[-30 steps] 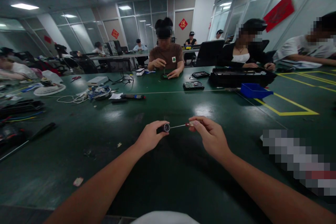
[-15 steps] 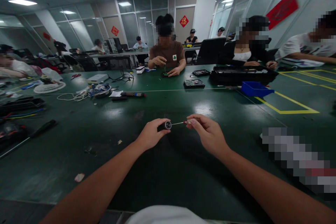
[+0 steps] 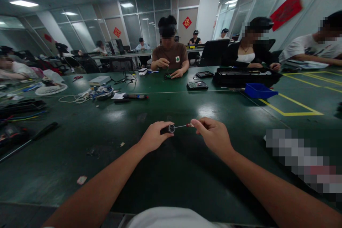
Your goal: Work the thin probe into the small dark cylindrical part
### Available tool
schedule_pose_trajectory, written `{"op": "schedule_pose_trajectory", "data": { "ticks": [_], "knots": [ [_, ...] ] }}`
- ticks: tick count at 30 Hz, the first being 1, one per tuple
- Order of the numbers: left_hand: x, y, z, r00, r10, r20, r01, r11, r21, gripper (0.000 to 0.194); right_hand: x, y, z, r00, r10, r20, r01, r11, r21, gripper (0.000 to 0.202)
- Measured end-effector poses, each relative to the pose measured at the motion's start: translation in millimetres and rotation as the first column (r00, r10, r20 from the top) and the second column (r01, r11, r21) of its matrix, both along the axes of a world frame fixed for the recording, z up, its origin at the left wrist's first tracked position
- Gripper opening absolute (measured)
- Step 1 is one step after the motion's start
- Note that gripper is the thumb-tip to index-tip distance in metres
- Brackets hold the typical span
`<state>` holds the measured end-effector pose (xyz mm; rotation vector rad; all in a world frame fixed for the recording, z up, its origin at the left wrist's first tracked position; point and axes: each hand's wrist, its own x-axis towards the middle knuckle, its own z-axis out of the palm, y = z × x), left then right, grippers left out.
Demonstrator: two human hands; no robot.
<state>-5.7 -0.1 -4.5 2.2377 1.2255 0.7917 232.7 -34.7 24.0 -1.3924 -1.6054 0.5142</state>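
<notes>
My left hand (image 3: 155,136) is closed around a short black cylinder (image 3: 167,129), whose round metal-rimmed end faces right. In my right hand (image 3: 213,133) is a small screwdriver (image 3: 189,125) with a red and clear handle, mostly hidden by the fingers. Its thin shaft points left, and the tip meets the cylinder's open end; how deep it reaches I cannot tell. Both hands are held above the green table (image 3: 165,181), in front of my body.
A long black screwdriver (image 3: 45,131) lies at the left. Ahead are a dark pen-shaped tool (image 3: 136,96), a bundle of wires (image 3: 100,92), a hard drive (image 3: 197,85) and a blue bin (image 3: 260,91). Across the table a co-worker (image 3: 169,55) handles a small part. A blurred-out object (image 3: 301,160) lies right.
My right hand has turned around the screwdriver handle, its thumb now further forward and covering more of it. The left hand and the cylinder have barely moved.
</notes>
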Motion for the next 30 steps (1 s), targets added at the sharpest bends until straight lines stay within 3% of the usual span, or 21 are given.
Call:
{"op": "schedule_pose_trajectory", "data": {
  "ticks": [3,8,13,16,19,24,30],
  "knots": [
    [1,-1,1.0,0.999,-0.006,-0.037,0.006,1.0,0.012,0.037,1,0,-1.6,0.998,0.039,0.039,-0.039,0.999,0.011,0.034],
    [1,-1,1.0,0.998,-0.013,-0.059,0.014,1.0,0.025,0.037,0,2,-8.7,0.979,0.199,-0.042,-0.201,0.979,-0.044,0.019],
    [2,-1,1.6,0.999,-0.025,-0.028,0.025,1.0,0.013,0.036,-3,3,-9.5,0.991,0.126,-0.035,-0.13,0.983,-0.132,0.036],
    [3,-2,0.6,0.998,-0.05,-0.029,0.051,0.999,0.009,0.036,-3,2,-10.1,0.99,0.103,-0.1,-0.114,0.987,-0.111,0.033],
    [3,-2,-1.1,0.998,-0.051,-0.031,0.052,0.999,0.011,0.038,-3,2,-11.3,0.977,0.163,-0.138,-0.173,0.983,-0.063,0.028],
    [3,-2,-0.4,0.999,-0.031,-0.029,0.031,1.0,0.005,0.037,-3,2,-12.8,0.976,0.141,-0.165,-0.162,0.979,-0.126,0.029],
    [5,-3,0.2,0.999,0.027,-0.022,-0.027,1.0,0.013,0.037,-7,5,-13.8,0.922,0.141,-0.36,-0.171,0.984,-0.054,0.026]
  ]
}}
